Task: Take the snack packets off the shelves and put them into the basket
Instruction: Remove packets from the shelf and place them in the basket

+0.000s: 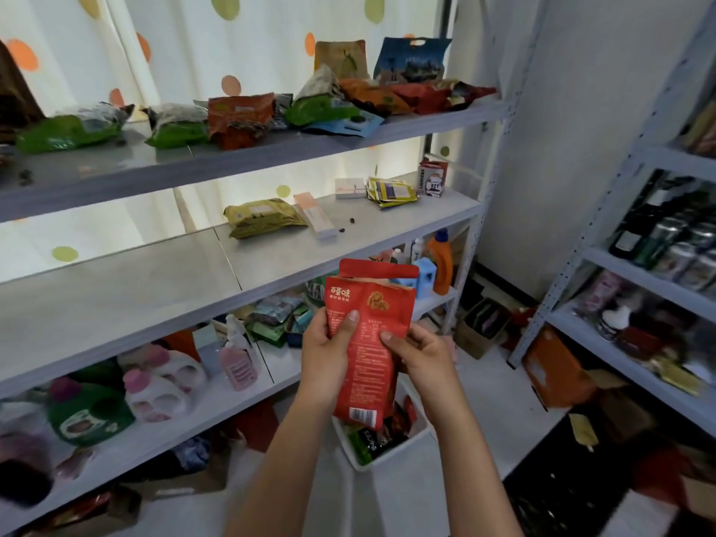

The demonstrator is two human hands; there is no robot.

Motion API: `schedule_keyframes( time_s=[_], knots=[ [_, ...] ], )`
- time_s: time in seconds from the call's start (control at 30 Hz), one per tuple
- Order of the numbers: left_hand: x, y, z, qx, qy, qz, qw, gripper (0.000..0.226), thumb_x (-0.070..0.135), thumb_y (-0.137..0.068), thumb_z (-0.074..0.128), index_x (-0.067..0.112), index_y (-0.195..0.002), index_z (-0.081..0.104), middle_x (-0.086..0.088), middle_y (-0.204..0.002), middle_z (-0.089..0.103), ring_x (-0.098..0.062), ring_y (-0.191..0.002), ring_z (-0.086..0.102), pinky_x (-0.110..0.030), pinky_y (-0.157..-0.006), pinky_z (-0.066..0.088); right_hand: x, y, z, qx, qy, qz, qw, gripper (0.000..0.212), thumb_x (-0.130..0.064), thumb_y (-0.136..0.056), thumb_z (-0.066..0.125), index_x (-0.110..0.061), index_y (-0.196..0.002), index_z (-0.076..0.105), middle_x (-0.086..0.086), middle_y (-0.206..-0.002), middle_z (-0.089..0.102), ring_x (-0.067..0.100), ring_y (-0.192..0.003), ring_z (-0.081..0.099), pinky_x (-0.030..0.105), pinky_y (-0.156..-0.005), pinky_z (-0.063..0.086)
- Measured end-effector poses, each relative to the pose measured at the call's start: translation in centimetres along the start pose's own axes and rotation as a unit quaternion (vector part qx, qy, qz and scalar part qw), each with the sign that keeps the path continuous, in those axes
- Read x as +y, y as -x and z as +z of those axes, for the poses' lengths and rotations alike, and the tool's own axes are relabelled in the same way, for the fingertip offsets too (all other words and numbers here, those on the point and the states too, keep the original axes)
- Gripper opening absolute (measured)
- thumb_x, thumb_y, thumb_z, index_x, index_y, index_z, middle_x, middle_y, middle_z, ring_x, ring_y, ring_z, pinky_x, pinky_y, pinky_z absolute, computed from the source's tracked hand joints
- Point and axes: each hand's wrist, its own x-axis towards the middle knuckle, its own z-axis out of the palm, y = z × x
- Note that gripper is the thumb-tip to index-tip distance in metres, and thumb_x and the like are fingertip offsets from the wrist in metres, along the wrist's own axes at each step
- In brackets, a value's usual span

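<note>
Both hands grip red packet above basket; shelves behind

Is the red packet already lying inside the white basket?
No, both the left hand and right hand hold the red packet above the white basket.

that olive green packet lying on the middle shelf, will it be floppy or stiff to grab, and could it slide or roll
The olive green packet looks crumpled and puffy, so it will probably give under the fingers rather than stay stiff. It lies flat on the middle shelf, so rolling seems unlikely. Its film looks glossy and the shelf looks smooth, so a push may slide it.
</note>
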Motion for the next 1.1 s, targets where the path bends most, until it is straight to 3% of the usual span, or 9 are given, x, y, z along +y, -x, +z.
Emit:
schedule_keyframes(
  time_s=[0.17,0.27,0.4,0.5,0.63,0.73,0.83,0.93,1.1],
  knots=[
    [-1.8,-0.9,1.0,-0.010,-0.030,-0.054,0.998,0.021,0.028,-0.090,0.066,0.022,-0.109,0.058,-0.007,-0.107,0.070,-0.023,-0.088,0.071,-0.033,-0.070,0.058,0.7,-0.3,-1.6,0.064,0.017,-0.030,0.997,0.013,-0.002,-0.089,0.066,-0.011,-0.098,0.072,0.008,-0.091,0.076,0.021,-0.076,0.073,0.026,-0.065,0.059],
    [-3.0,-1.9,1.6,-0.021,-0.101,-0.071,0.992,0.041,0.020,-0.086,0.072,0.019,-0.120,0.050,-0.005,-0.117,0.060,-0.013,-0.094,0.063,-0.023,-0.066,0.050,1.2,-0.9,-2.7,0.159,-0.037,-0.033,0.986,0.011,-0.006,-0.091,0.066,-0.015,-0.094,0.072,0.001,-0.083,0.076,0.016,-0.071,0.072,0.026,-0.061,0.058],
    [-3.9,-2.3,3.3,-0.179,-0.193,-0.082,0.961,0.063,0.017,-0.073,0.083,0.019,-0.126,0.049,0.005,-0.114,0.059,0.004,-0.094,0.060,-0.013,-0.068,0.049,1.4,-1.8,-4.3,0.220,-0.086,-0.018,0.971,0.005,-0.008,-0.090,0.068,-0.011,-0.092,0.072,0.006,-0.088,0.075,0.023,-0.079,0.071,0.034,-0.067,0.058],
    [-5.8,-3.0,5.3,-0.266,-0.232,-0.067,0.933,0.082,0.018,-0.064,0.089,0.032,-0.129,0.042,0.007,-0.114,0.061,-0.003,-0.096,0.066,-0.021,-0.076,0.055,1.5,-2.4,-5.6,0.224,-0.111,0.003,0.968,0.003,-0.007,-0.089,0.067,-0.008,-0.090,0.070,0.007,-0.086,0.073,0.020,-0.074,0.069,0.031,-0.061,0.056],
    [-8.1,-4.6,7.0,-0.221,-0.361,0.006,0.906,0.093,0.039,-0.052,0.086,0.036,-0.131,0.036,0.009,-0.115,0.057,-0.009,-0.101,0.060,-0.033,-0.085,0.055,1.4,-4.1,-6.9,0.201,-0.099,0.025,0.974,0.005,-0.004,-0.089,0.066,-0.006,-0.093,0.069,0.009,-0.089,0.073,0.018,-0.072,0.069,0.026,-0.060,0.057],
    [-9.3,-6.1,8.1,-0.190,-0.400,0.040,0.896,0.082,0.040,-0.055,0.072,0.031,-0.128,0.037,0.008,-0.111,0.055,-0.013,-0.098,0.060,-0.036,-0.081,0.054,2.0,-5.9,-6.7,0.195,-0.073,0.030,0.978,0.008,-0.004,-0.087,0.069,-0.005,-0.095,0.072,0.010,-0.092,0.076,0.021,-0.080,0.071,0.029,-0.067,0.057],
    [-10.3,-8.7,8.8,-0.179,-0.388,0.030,0.904,0.069,0.049,-0.063,0.063,0.032,-0.126,0.040,0.009,-0.109,0.058,-0.012,-0.094,0.062,-0.035,-0.078,0.054,3.0,-8.8,-6.1,0.213,-0.033,0.037,0.976,0.008,-0.004,-0.085,0.071,0.002,-0.088,0.072,0.012,-0.082,0.074,0.019,-0.071,0.067,0.022,-0.060,0.054],
    [-12.0,-12.4,8.7,-0.204,-0.372,0.021,0.905,0.056,0.033,-0.073,0.057,0.029,-0.127,0.044,0.007,-0.100,0.065,-0.012,-0.085,0.064,-0.034,-0.075,0.055,3.5,-13.0,-6.0,0.213,0.049,0.058,0.974,0.025,-0.013,-0.080,0.076,0.008,-0.076,0.063,0.015,-0.068,0.060,0.020,-0.065,0.056,0.029,-0.060,0.048],
    [-15.8,-21.3,8.7,-0.264,-0.350,-0.015,0.898,0.031,0.017,-0.090,0.054,0.015,-0.121,0.055,0.006,-0.097,0.067,-0.009,-0.087,0.065,-0.029,-0.076,0.056,4.4,-22.5,-5.3,0.188,0.272,0.076,0.941,0.031,-0.028,-0.075,0.081,-0.012,-0.064,0.057,0.002,-0.059,0.056,0.013,-0.056,0.054,0.034,-0.059,0.049]
  ],
)
